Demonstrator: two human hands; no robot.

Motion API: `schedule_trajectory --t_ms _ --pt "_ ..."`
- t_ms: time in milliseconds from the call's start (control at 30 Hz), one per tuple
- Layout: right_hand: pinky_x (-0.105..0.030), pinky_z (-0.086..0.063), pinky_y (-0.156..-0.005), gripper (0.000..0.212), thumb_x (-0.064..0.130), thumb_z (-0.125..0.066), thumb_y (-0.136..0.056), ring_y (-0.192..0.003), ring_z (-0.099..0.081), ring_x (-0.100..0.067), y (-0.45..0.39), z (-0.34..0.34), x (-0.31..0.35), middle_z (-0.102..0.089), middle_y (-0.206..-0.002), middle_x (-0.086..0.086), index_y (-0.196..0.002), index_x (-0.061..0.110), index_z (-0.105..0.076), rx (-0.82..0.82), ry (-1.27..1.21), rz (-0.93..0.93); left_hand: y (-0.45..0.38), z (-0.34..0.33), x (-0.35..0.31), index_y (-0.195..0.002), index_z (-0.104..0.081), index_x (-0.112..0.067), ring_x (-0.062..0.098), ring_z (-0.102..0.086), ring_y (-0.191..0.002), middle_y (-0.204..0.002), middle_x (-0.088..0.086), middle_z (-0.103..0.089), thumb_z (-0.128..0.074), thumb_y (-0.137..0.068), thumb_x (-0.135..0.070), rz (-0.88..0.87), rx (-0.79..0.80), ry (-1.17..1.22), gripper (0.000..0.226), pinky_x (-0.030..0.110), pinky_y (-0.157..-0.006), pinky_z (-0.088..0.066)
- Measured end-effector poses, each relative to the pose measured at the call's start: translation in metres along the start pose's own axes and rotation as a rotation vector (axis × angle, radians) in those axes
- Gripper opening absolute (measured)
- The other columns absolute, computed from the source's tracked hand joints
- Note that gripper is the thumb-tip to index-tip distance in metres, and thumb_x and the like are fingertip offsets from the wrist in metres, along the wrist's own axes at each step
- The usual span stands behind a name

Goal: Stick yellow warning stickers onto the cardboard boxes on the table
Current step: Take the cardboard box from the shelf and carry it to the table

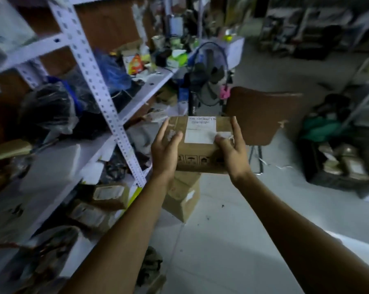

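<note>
A small cardboard box (200, 145) with a white shipping label on top is held in the air in front of me, between both hands. My left hand (165, 148) grips its left side, thumb on top. My right hand (232, 147) grips its right side, thumb on the label's edge. Black handling symbols show on the box's near face. No yellow sticker is in view.
A white metal shelving rack (107, 115) crammed with bags and boxes runs along the left. More cardboard boxes (182, 198) are stacked on the floor under the held box. A brown chair (262, 115) and a fan (211, 81) stand just behind. Clutter lies at right.
</note>
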State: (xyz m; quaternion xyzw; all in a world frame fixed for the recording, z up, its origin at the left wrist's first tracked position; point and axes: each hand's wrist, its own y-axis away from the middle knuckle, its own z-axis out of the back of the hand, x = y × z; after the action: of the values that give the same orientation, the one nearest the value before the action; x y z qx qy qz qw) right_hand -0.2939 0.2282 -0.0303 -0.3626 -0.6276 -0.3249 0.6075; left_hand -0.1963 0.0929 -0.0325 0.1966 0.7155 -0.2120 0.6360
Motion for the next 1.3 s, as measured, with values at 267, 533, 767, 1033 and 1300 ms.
schedule_trajectory --t_ms 267,533,767,1033,1300 --pt "-0.048 -0.046 -0.108 0.078 0.046 -0.059 -0.085 -0.124 -0.056 -0.016 0.029 0.176 -0.007 -0.051 -0.142 0.009 -0.152 0.052 -0.019 -0.297 0.034 -0.041 0.057 -0.175 0.024 -0.140 -0.053 -0.035 0.011 -0.056 -0.124 -0.140 -0.009 -0.055 -0.068 -0.083 -0.033 0.030 0.289 -0.058 0.059 0.041 -0.106 -0.048" --pt "-0.052 -0.048 -0.105 0.078 0.048 -0.054 -0.085 -0.121 -0.054 -0.019 0.074 0.315 -0.016 -0.044 -0.144 0.006 -0.153 0.051 -0.015 -0.585 0.049 -0.049 0.121 -0.316 0.050 -0.142 -0.049 -0.039 0.015 -0.062 -0.117 -0.135 -0.004 -0.060 -0.067 -0.089 -0.028 0.059 0.601 -0.091 0.057 0.041 -0.097 -0.055" --pt "-0.056 -0.047 -0.103 0.075 0.058 -0.057 -0.079 -0.128 -0.054 -0.026 0.088 0.398 -0.035 -0.042 -0.152 0.007 -0.144 0.063 -0.020 -0.753 0.048 -0.084 0.157 -0.403 0.074 -0.147 -0.045 -0.032 0.002 -0.059 -0.110 -0.131 -0.009 -0.054 -0.063 -0.095 -0.021 0.114 0.772 -0.098 0.056 0.016 -0.078 -0.055" --pt "-0.047 -0.049 -0.105 0.074 0.044 -0.058 -0.089 -0.124 -0.057 -0.018 0.050 0.501 -0.058 -0.048 -0.139 0.014 -0.152 0.052 -0.020 -0.923 0.080 -0.094 0.154 -0.527 0.111 -0.146 -0.044 -0.039 0.010 -0.060 -0.118 -0.137 -0.007 -0.057 -0.063 -0.094 -0.025 0.154 0.943 -0.100 0.057 0.036 -0.095 -0.056" --pt "-0.048 -0.045 -0.109 0.077 0.048 -0.059 -0.084 -0.128 -0.055 -0.017 -0.029 0.612 -0.054 -0.048 -0.146 0.008 -0.150 0.053 -0.020 -1.078 0.089 -0.099 0.121 -0.691 0.131 -0.145 -0.046 -0.037 0.009 -0.060 -0.118 -0.141 -0.003 -0.055 -0.062 -0.094 -0.019 0.169 1.109 -0.073 0.057 0.038 -0.099 -0.054"
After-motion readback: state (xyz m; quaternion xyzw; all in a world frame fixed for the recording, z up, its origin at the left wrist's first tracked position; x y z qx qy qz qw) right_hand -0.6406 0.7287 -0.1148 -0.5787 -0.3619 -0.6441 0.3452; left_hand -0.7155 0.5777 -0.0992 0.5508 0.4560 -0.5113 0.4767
